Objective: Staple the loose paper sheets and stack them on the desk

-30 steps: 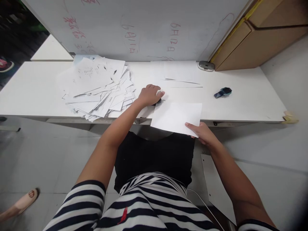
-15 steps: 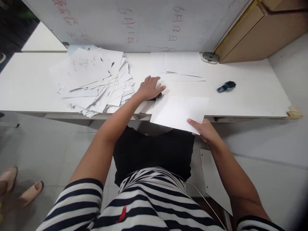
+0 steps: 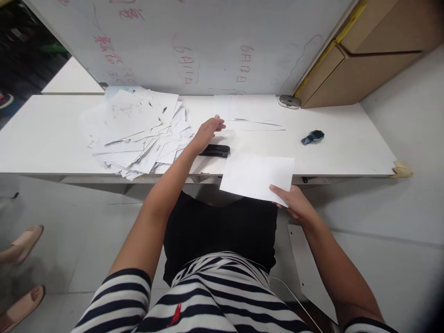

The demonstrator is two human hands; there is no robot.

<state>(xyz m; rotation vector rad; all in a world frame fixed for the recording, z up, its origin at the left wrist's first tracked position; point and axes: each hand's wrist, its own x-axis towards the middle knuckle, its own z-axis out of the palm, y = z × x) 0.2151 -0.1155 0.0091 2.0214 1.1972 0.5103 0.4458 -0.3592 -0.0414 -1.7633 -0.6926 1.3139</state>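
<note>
My right hand (image 3: 293, 201) grips the near right corner of a blank white sheet (image 3: 256, 176) that overhangs the front edge of the white desk (image 3: 347, 152). My left hand (image 3: 208, 132) is stretched forward over the desk with fingers extended and nothing in them, just beyond a black stapler (image 3: 215, 150) and beside the edge of a messy heap of white papers (image 3: 138, 129). A flat stack of white sheets (image 3: 253, 113) lies just past my left fingertips.
A small dark blue object (image 3: 312, 137) lies at the right of the desk. A grey oval device (image 3: 289, 101) sits by the whiteboard (image 3: 194, 41). Cardboard boxes (image 3: 367, 55) stand at the back right. Another person's sandalled feet (image 3: 21, 273) are on the floor at left.
My left hand has lifted off the black stapler and reached forward toward the flat stack, leaving the stapler uncovered. My right hand keeps its hold on the sheet.
</note>
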